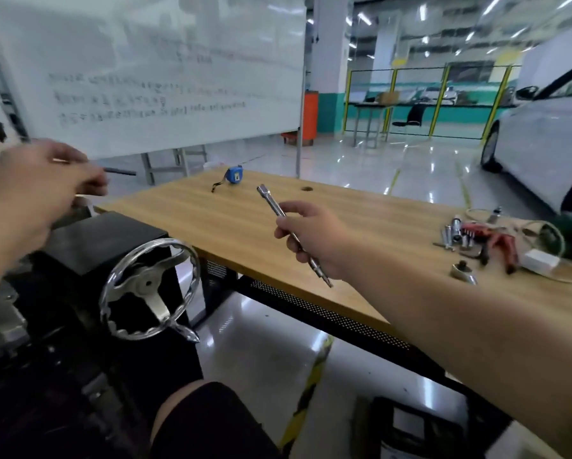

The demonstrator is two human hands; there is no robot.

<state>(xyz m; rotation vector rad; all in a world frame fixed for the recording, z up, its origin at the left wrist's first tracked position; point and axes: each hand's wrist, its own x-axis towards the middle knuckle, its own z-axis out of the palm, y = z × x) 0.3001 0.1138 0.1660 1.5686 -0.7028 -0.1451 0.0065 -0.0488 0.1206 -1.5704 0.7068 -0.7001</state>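
My right hand [312, 238] grips a long chrome extension bar [271, 200] above the wooden table [231, 226]; the bar's square end points up and away, and its lower end sticks out below my palm. My left hand [42, 187] is raised at the left, blurred, above a black machine block [112, 236]. A thin dark rod [120, 172] juts out to the right from its fingers, which seem to pinch it. A chrome handwheel [150, 286] sits on the front of the machine.
A blue tape measure [234, 175] lies at the table's far edge. Sockets, red-handled pliers [501, 245] and cable lie at the table's right end. A whiteboard [152, 71] stands behind the table, a white car [542, 154] at the right. My knee [208, 422] is below.
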